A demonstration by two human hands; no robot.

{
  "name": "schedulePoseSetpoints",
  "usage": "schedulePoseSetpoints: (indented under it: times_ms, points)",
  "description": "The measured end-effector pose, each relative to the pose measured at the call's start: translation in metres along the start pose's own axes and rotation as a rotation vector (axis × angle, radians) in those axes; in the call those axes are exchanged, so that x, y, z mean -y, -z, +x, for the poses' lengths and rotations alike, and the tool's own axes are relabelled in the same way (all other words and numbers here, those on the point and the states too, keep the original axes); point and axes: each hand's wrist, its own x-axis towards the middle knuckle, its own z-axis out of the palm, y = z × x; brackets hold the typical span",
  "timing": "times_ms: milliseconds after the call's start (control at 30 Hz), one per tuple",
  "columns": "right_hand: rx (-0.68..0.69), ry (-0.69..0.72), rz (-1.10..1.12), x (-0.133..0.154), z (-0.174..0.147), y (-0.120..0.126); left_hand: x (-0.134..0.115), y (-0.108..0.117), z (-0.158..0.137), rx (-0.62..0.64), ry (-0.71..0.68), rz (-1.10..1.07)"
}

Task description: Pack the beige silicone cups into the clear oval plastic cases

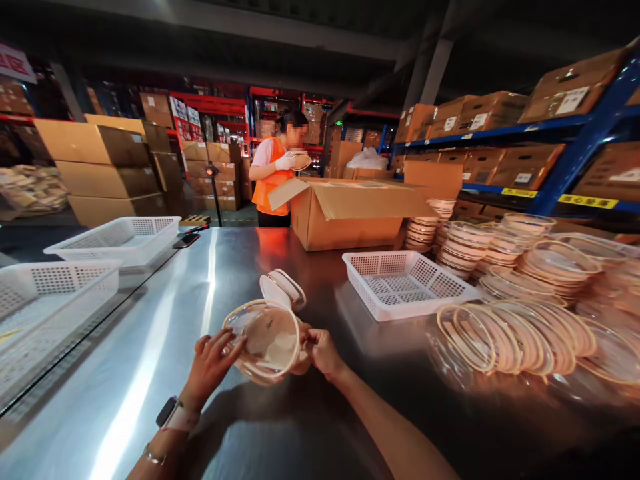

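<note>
A round, shallow piece with a pale tan rim and a see-through face (273, 333) is tilted up over the metal table, between my two hands. At its left edge, my left hand (217, 360) grips the rim with the fingers laid over it. My right hand (323, 350) is closed at the right edge, pinching a part of the piece that the fingers partly hide. Just behind it, touching or nearly so, rest a couple of similar pale-rimmed rounds (290, 287). I cannot tell exactly what kind of item these are.
A white perforated basket (380, 310) and an open cardboard box (345, 230) stand ahead. Stacks of similar rounds (465, 247) crowd the right. Two white baskets, one nearer (107, 277) and one farther (143, 250), lie left. A gloved co-worker (273, 173) holds a round piece beyond the box.
</note>
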Motion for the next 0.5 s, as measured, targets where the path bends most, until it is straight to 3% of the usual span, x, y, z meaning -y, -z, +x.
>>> schedulePoseSetpoints:
  times_ms: [133, 233, 333, 500]
  points:
    - [-0.117, 0.133, -0.156, 0.011, 0.007, 0.021, 0.034, 0.007, -0.017, -0.026, 0.293, 0.152]
    - [-0.171, 0.214, -0.217, 0.018, 0.010, 0.032, 0.050, 0.019, -0.016, 0.082, 0.673, 0.137]
    - [-0.142, 0.287, -0.231, 0.019, 0.006, 0.029, 0.048, 0.019, -0.003, 0.347, 1.002, -0.180]
    - [-0.073, 0.318, -0.221, 0.005, -0.003, 0.010, -0.005, 0.003, 0.025, 0.494, 1.093, -0.784]
